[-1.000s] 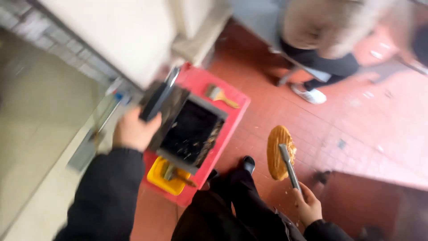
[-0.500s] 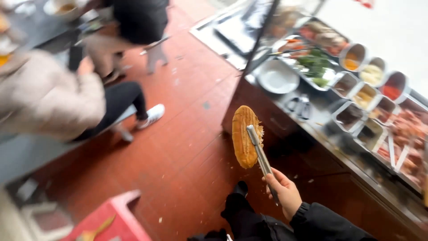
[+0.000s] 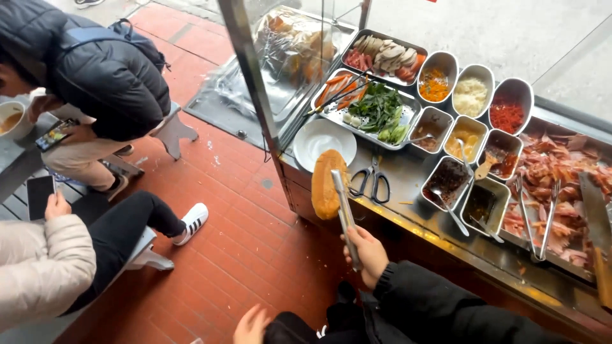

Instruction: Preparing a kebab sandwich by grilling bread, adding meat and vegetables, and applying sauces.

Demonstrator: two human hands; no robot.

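My right hand (image 3: 366,253) grips metal tongs (image 3: 345,213) that clamp a golden bread roll (image 3: 327,183), held upright in the air at the front edge of a steel food counter (image 3: 408,191). My left hand (image 3: 250,325) hangs low at the bottom of the view, fingers apart, holding nothing. Just behind the roll sit a white bowl (image 3: 324,139) and black-handled scissors (image 3: 371,179) on the counter.
Steel tubs of herbs (image 3: 379,109), sauces and shredded toppings fill the counter, with a tray of sliced meat (image 3: 553,191) and a cleaver (image 3: 598,236) at right. Two seated people (image 3: 95,70) with phones occupy low stools on the red brick floor (image 3: 236,210) at left.
The view swung from a red crate and black box, which my left hand held, to the food counter. My left hand is now empty. The tongs still carry the roll, now nearer the counter.
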